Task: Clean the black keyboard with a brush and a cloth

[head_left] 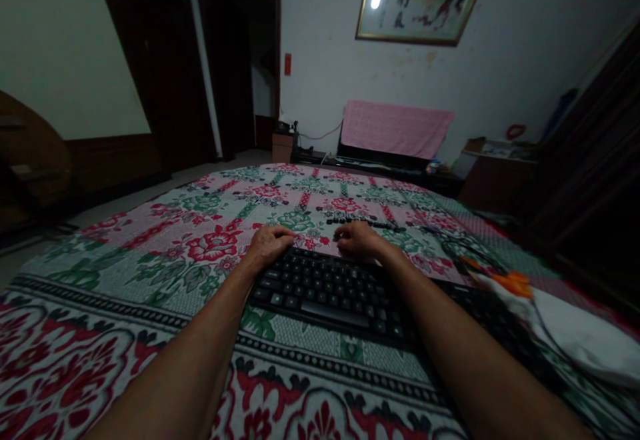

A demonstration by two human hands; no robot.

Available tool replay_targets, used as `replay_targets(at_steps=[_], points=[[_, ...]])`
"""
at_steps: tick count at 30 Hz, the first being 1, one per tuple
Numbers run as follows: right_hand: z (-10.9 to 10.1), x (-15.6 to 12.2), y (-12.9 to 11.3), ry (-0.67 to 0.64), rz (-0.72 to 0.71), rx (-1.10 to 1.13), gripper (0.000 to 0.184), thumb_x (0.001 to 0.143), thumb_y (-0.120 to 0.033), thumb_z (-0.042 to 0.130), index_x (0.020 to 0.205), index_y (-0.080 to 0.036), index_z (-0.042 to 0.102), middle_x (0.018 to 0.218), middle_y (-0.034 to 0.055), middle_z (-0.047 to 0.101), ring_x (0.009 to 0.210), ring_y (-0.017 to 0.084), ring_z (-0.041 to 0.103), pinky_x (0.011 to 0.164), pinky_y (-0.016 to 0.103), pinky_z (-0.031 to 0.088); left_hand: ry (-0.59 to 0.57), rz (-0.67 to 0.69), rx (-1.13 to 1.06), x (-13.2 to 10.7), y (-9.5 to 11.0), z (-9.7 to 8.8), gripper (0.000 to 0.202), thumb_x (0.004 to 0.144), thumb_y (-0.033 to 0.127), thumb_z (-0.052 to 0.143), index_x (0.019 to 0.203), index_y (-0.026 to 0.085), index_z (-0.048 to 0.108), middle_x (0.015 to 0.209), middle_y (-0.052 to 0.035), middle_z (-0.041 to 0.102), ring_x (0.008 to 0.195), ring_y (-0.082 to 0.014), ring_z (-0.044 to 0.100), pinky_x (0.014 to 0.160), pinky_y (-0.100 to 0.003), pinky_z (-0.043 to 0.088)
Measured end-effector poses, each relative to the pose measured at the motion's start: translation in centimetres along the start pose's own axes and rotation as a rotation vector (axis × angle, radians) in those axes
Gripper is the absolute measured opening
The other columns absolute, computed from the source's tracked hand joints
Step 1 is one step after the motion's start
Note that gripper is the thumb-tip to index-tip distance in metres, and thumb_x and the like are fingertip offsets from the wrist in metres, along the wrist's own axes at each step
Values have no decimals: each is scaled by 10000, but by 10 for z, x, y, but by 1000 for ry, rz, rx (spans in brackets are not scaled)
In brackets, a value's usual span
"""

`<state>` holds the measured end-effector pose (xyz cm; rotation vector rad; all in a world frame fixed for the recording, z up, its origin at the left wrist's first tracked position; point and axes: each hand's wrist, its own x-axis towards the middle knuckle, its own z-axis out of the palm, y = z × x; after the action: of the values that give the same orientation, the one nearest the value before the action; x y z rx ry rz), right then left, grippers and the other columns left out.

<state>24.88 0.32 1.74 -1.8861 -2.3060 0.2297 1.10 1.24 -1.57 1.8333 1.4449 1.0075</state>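
Note:
A black keyboard lies on a floral bedspread. My left hand grips the keyboard's far left corner with its fingers curled over the edge. Fingers bent, my right hand rests at the keyboard's far edge. It seems to pinch something small that I cannot make out. Just beyond the right hand, a row of small dark keycaps lies on the bedspread.
A white cloth with an orange piece lies at the right, beside a dark cable. Behind the bed stand a television under a pink cover, a small cabinet and a dark doorway.

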Motion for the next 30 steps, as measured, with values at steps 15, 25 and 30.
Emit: replay_targets(at_steps=[15,25,30], points=[[5,3,4,92,38,55,220,720,-194,540,842,-182,723,747,-5,702,703,116,615,621,158,411,11,-36,-21,-2,3,0,233,603,289,581,772,211,720,761,4,709,776,-181,628,729,-264,460],[-8,7,-7,-30,-97,-129,281,674,-110,503,798,-193,741,702,6,701,655,130,611,595,171,402,15,-35,-9,-1,1,0,239,605,289,577,779,218,724,737,12,705,740,-172,621,694,-256,459],[-10,-7,-7,27,-67,60,233,666,-145,513,754,-153,729,649,5,675,594,113,576,550,171,385,3,-22,-12,-1,1,-1,234,611,285,577,781,216,724,761,9,710,772,-177,625,713,-255,459]])
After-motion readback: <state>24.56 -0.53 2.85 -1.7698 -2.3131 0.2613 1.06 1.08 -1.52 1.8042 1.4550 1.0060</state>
